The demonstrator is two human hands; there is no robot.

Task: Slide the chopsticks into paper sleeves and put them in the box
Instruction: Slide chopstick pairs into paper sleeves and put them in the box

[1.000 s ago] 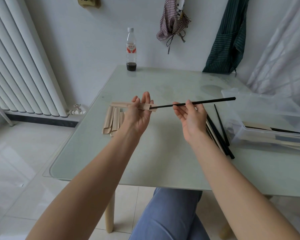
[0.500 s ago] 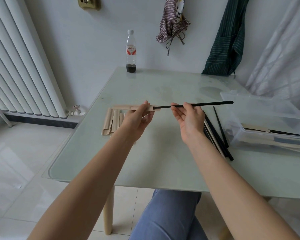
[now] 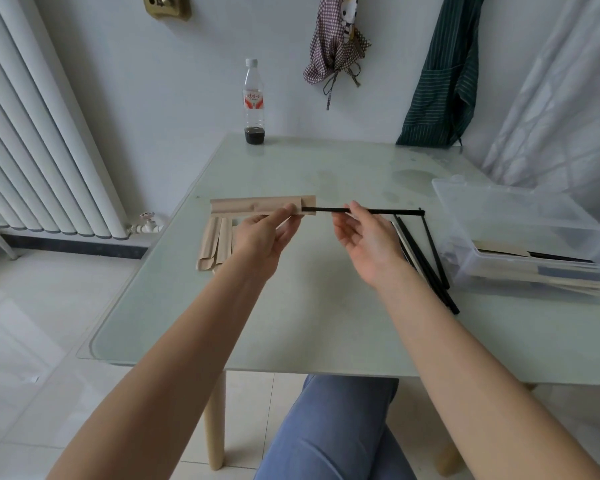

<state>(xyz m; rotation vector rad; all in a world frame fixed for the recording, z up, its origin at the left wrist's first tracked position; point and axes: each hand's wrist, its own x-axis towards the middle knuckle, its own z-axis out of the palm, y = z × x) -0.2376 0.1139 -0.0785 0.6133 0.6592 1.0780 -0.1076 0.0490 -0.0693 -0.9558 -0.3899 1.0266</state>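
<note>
My left hand (image 3: 264, 235) pinches a tan paper sleeve (image 3: 257, 206) held level above the table. A black chopstick (image 3: 392, 212) runs from the sleeve's right mouth out to the right, its left end hidden inside the paper. My right hand (image 3: 364, 237) pinches that chopstick near its middle. Several loose black chopsticks (image 3: 426, 261) lie on the glass just right of my right hand. A clear plastic box (image 3: 520, 216) at the right edge holds sleeved chopsticks. More empty sleeves (image 3: 215, 247) lie on the table below my left hand.
A plastic bottle (image 3: 254, 102) with dark liquid stands at the table's far edge. The glass table (image 3: 326, 323) has a rounded front left corner. A white radiator stands at the left; cloths hang on the wall behind. My knee shows under the table.
The chopstick has slid leftward further into the sleeve, so less of it sticks out. Both hands have shifted slightly, and the sleeve now shows more fully above my left hand.
</note>
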